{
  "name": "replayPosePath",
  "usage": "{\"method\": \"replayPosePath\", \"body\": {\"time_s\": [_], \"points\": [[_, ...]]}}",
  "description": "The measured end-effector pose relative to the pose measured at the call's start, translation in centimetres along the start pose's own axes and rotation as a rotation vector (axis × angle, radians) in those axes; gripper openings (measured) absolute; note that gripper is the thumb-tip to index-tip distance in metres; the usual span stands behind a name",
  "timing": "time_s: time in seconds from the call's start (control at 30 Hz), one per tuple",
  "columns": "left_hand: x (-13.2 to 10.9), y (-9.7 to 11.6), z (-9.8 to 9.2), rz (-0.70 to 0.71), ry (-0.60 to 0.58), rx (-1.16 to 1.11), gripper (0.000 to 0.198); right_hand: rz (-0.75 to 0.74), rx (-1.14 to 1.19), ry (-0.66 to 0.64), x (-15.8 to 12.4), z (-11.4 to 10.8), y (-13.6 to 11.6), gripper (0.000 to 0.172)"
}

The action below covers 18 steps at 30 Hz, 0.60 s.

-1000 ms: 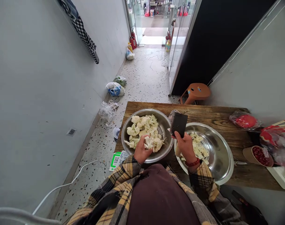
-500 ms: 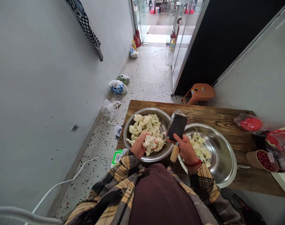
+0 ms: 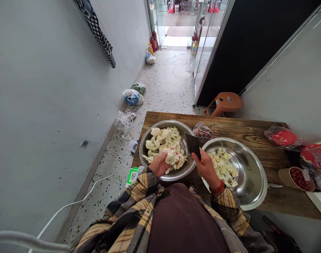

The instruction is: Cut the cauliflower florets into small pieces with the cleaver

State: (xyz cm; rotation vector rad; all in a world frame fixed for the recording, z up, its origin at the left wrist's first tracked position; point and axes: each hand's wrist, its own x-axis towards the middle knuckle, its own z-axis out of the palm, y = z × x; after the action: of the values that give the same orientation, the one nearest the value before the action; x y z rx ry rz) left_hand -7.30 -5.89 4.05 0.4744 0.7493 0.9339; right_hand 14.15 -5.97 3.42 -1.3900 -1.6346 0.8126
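My left hand [image 3: 160,164] is closed round a cauliflower floret [image 3: 171,156], held over the near side of a steel bowl [image 3: 146,146] heaped with cauliflower pieces [image 3: 164,137]. A dark cleaver [image 3: 193,144] is gripped in my right hand [image 3: 205,167], its blade tilted toward the floret. To the right stands a second, larger steel bowl [image 3: 251,175] holding cut cauliflower bits [image 3: 223,167]. Both bowls rest on a wooden table [image 3: 242,131].
A plastic bag [image 3: 203,131] lies behind the bowls. Red packets [image 3: 281,137], a paper cup of red bits [image 3: 297,177] and a white tray [image 3: 320,203] sit at the table's right end. An orange stool [image 3: 223,103] stands beyond. Bags [image 3: 133,97] line the left wall; a white cable [image 3: 78,202] crosses the floor.
My left hand has lifted the floret up out of the bowl. The cleaver has swung down from upright and moved left toward the floret, uncovering the plastic bag behind it.
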Motion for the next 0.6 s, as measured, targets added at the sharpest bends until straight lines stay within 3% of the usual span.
{"method": "replayPosePath", "body": {"time_s": [0.1, 0.3, 0.5, 0.6], "points": [[0.0, -0.2, 0.3, 0.005, -0.029, 0.035, 0.057, -0.098, -0.101, -0.024, 0.0, -0.4, -0.3, 0.036], [0.6, -0.8, 1.0, 0.103, 0.040, 0.133, 0.071, -0.100, -0.157, -0.120, 0.2, -0.8, -0.4, 0.037], [0.6, -0.6, 1.9, 0.165, 0.050, 0.205, 0.068, -0.090, -0.114, -0.027, -0.7, -1.4, -1.8, 0.031], [0.8, -0.6, 2.0, 0.180, 0.066, 0.199, 0.070, -0.126, -0.077, -0.053, -1.5, -1.9, -3.2, 0.029]]}}
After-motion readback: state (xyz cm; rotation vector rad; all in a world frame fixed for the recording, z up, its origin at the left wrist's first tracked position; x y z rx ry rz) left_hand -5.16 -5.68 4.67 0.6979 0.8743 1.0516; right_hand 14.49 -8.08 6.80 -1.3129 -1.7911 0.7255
